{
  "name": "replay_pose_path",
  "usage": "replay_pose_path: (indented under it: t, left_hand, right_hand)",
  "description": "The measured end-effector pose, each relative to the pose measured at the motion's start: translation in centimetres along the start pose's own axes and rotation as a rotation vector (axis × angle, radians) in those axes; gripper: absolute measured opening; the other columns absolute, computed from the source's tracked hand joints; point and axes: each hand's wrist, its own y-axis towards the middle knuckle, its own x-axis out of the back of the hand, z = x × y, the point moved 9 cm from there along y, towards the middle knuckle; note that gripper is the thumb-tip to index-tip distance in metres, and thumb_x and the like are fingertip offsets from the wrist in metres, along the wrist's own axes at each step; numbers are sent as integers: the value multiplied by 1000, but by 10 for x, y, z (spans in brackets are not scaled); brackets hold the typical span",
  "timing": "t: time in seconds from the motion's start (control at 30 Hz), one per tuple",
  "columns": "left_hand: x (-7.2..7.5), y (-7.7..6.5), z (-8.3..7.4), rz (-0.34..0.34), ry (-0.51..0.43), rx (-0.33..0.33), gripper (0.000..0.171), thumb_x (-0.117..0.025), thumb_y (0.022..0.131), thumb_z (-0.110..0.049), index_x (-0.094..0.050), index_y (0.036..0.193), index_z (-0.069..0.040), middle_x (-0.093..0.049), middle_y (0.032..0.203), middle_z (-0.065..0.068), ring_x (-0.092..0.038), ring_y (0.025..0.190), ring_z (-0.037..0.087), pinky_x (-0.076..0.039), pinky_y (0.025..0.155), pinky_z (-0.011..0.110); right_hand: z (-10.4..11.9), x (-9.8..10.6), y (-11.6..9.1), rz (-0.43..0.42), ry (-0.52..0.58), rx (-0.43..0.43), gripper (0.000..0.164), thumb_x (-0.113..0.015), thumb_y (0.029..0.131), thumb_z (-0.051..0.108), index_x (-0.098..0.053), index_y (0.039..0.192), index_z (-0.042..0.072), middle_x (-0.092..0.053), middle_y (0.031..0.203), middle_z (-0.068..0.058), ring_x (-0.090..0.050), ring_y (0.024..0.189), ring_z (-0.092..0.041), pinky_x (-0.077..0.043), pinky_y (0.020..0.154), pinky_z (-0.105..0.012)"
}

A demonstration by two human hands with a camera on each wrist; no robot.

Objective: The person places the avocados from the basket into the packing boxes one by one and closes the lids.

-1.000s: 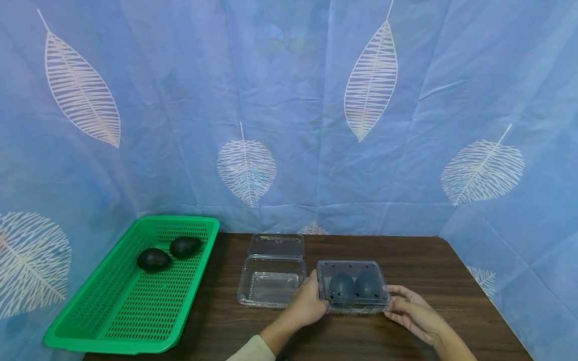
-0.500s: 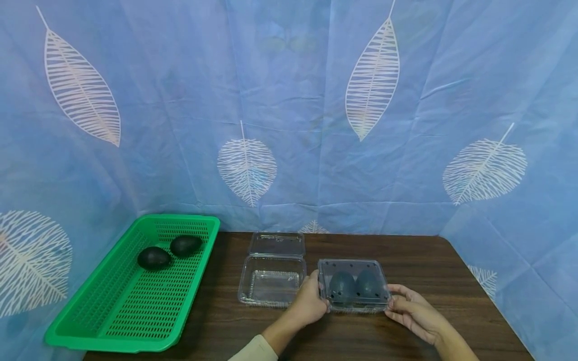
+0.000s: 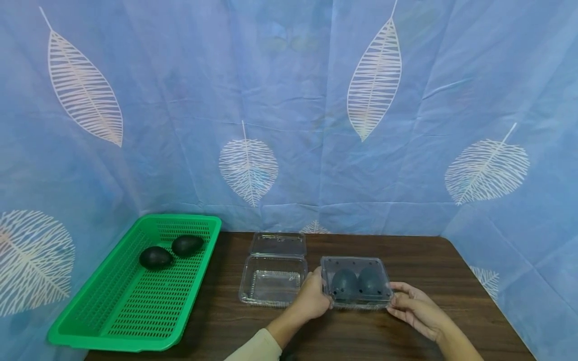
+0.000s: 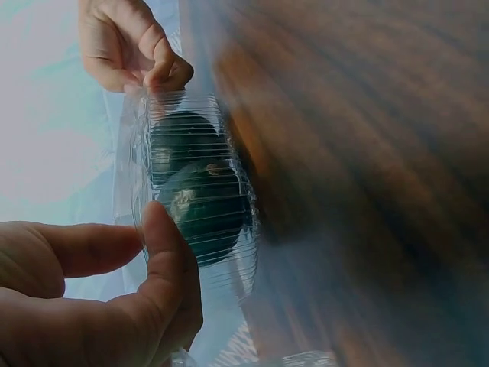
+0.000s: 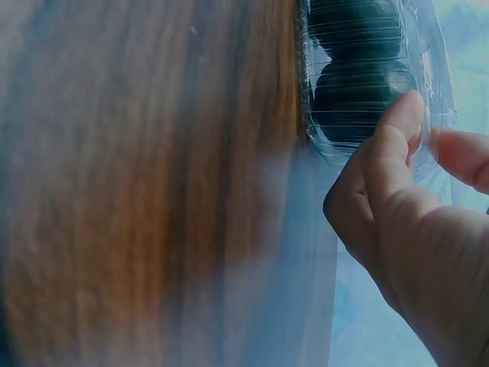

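Observation:
A closed clear plastic clamshell box (image 3: pixel 358 304) with two dark avocados (image 4: pixel 202 210) inside is at the right-centre of the table. My left hand (image 3: pixel 311 298) pinches its left side; in the left wrist view the thumb and a finger meet at the lid's edge. With thumb and fingers, my right hand (image 3: pixel 417 312) grips the front right corner, seen close in the right wrist view. Small holes dot the lid, and the fruit shows through it. Just left of the left hand, a second clamshell (image 3: pixel 273 287) lies with its lid (image 3: pixel 278 244) folded back.
On the left stands a green perforated basket (image 3: pixel 140 311) holding two more avocados, one nearer (image 3: pixel 156 257) and one behind it (image 3: pixel 187 245). A blue leaf-print curtain (image 3: pixel 293 170) hangs behind the brown wooden table (image 3: pixel 406 250) and along both sides.
The whole view has shifted slightly. The closed clamshell and both hands have moved only a little, farther back on the table, and the grips look the same.

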Motion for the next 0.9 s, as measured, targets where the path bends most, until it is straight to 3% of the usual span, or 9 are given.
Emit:
replay_pose_path:
  t: [0.1, 0.2, 0.33, 0.43, 0.63, 0.73, 0.83, 0.9]
  left_hand:
    - [-4, 8, -2, 19, 18, 23, 94, -73, 71, 15, -33, 156, 10, -61, 113, 15, -58, 101, 27, -47, 74, 36]
    - [-8, 15, -3, 46, -4, 53, 94, -73, 74, 16, -31, 158, 8, -62, 119, 17, -56, 120, 36, -46, 72, 39]
    - [-14, 23, -7, 70, -37, 80, 94, -73, 76, 17, -28, 159, 7, -54, 142, 25, -38, 146, 44, -43, 68, 41]
    - [-18, 30, -10, 79, -43, 97, 95, -73, 77, 16, -28, 159, 6, -39, 158, 28, -36, 147, 43, -42, 68, 41]
    - [-25, 40, -11, 84, -82, 139, 95, -71, 80, 17, -25, 161, 3, -36, 159, 28, -48, 123, 35, -42, 66, 41]
    - [-30, 45, -11, 86, -108, 161, 93, -69, 81, 18, -25, 162, 1, -34, 160, 26, -48, 121, 35, -42, 65, 42]
    - [-35, 51, -13, 77, -112, 179, 91, -67, 83, 18, -26, 162, -1, -28, 165, 25, -43, 139, 38, -44, 68, 43]
    - [-38, 56, -15, 66, -108, 191, 89, -67, 85, 17, -28, 162, -2, -26, 167, 23, -34, 150, 40, -44, 70, 43]
  right_hand:
    - [3, 5, 0, -7, 3, 12, 29, -43, 109, 2, -49, 133, 19, -62, 104, 3, -65, 98, -9, -55, 102, -32]
    - [7, 10, -1, -11, 6, 25, 30, -43, 109, 2, -47, 133, 18, -61, 104, 2, -65, 99, -9, -55, 103, -31]
    - [14, 18, -2, -25, -11, 38, 31, -43, 109, 2, -40, 136, 17, -61, 104, 3, -64, 100, -9, -53, 105, -31]
    - [19, 26, -2, -42, -31, 50, 33, -44, 109, 2, -37, 139, 14, -60, 105, 2, -64, 99, -9, -54, 104, -31]
    - [23, 40, 1, -88, -46, 42, 38, -46, 109, 3, -34, 144, 9, -56, 107, -2, -63, 98, -10, -56, 100, -30]
    - [24, 48, 3, -118, -58, 28, 35, -48, 108, 3, -38, 141, 12, -56, 107, -3, -63, 98, -10, -56, 100, -30]
    - [26, 55, 3, -147, -68, 25, 32, -50, 108, 3, -42, 136, 15, -56, 107, -4, -63, 97, -10, -57, 98, -30]
    - [29, 60, 3, -154, -61, 29, 30, -50, 107, 3, -45, 134, 17, -56, 106, -4, -63, 96, -11, -57, 98, -31]
